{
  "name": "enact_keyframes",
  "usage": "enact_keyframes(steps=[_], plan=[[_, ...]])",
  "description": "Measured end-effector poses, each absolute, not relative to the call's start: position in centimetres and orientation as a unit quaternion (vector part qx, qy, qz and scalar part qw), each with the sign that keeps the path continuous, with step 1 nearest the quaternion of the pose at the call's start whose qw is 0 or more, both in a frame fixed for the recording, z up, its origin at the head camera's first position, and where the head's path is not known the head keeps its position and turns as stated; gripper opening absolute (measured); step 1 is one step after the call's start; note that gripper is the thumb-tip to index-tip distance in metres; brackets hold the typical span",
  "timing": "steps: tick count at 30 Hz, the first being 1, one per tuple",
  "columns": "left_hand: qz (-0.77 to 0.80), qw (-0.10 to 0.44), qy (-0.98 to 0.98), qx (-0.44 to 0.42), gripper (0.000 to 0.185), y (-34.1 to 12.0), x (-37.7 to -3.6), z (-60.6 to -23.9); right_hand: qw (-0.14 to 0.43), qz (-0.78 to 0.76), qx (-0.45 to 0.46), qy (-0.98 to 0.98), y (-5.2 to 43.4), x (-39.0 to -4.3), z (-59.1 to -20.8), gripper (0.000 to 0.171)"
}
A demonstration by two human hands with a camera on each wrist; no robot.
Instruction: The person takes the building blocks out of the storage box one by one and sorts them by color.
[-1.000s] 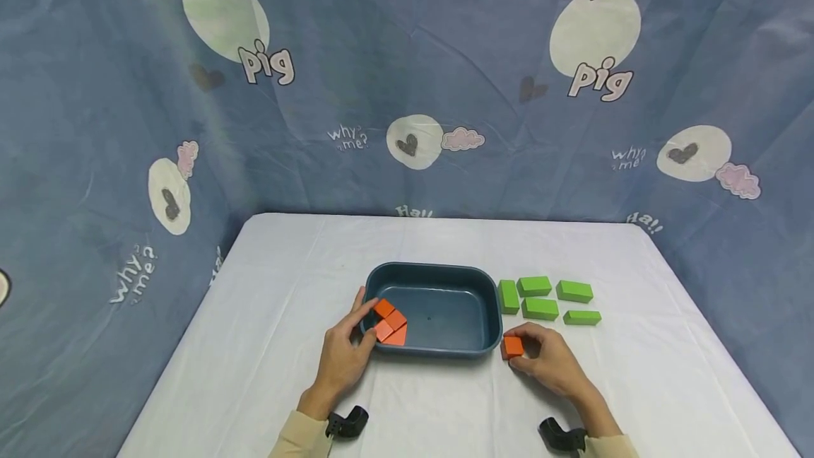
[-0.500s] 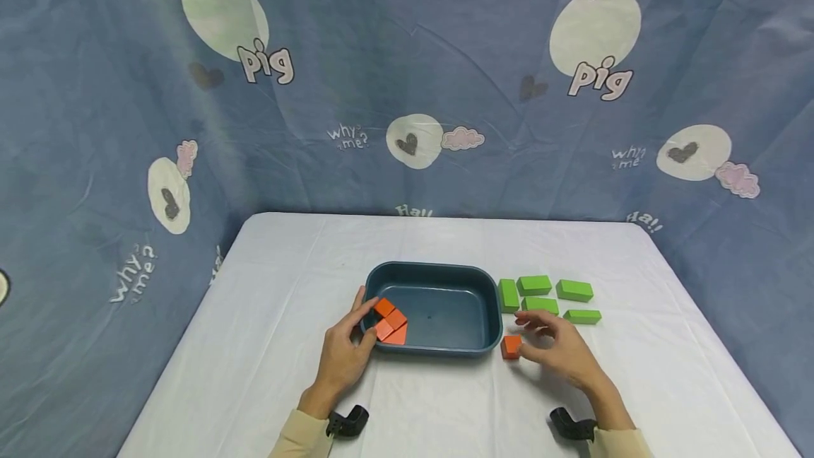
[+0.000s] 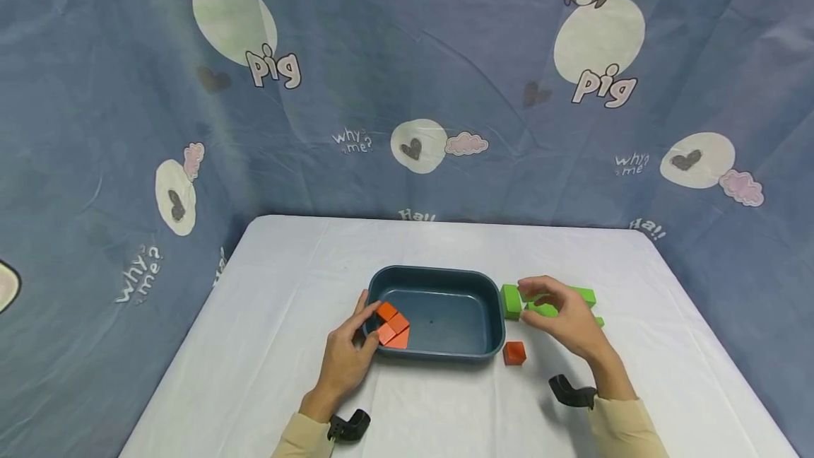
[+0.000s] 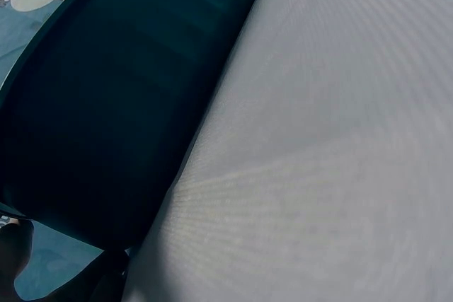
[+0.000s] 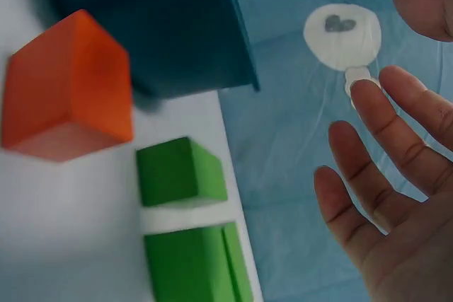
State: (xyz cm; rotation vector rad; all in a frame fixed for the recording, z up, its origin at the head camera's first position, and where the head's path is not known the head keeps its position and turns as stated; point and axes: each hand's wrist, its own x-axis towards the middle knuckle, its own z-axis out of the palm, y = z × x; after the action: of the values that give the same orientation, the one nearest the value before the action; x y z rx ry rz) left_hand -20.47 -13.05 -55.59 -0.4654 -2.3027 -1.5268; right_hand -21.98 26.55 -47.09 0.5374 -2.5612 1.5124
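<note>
since a second ago the right hand (image 3: 559,309) has let go of the orange block (image 3: 514,353), now on the table (image 3: 286,281) beside the tub (image 3: 439,274); its grip hangs apart above green blocks (image 3: 511,300). left hand (image 3: 346,355) holds the tub's rim.

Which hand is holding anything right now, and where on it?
The left hand grips the blue tub at its near-left rim. The right hand hovers open above the green blocks, holding nothing.
</note>
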Motion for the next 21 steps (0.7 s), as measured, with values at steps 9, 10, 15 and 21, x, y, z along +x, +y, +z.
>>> enact_keyframes(steps=[9,10,15,21], plan=[[-0.538,0.169,-0.809,-0.164,0.05,-13.1,-20.5,-55.8,0.049,0.517,0.203,-0.83,24.5,-23.7,-46.1,0.041],[-0.539,0.169,-0.809,-0.164,0.05,-13.2,-20.5,-55.8,0.048,0.518,0.206,-0.829,24.2,-24.0,-46.0,0.041],[-0.54,0.171,-0.808,-0.164,0.049,-13.3,-20.5,-55.9,0.045,0.521,0.223,-0.823,22.8,-25.2,-45.6,0.04],[-0.539,0.17,-0.807,-0.169,0.049,-13.4,-20.6,-55.9,0.034,0.541,0.245,-0.804,21.0,-26.6,-45.4,0.041]])
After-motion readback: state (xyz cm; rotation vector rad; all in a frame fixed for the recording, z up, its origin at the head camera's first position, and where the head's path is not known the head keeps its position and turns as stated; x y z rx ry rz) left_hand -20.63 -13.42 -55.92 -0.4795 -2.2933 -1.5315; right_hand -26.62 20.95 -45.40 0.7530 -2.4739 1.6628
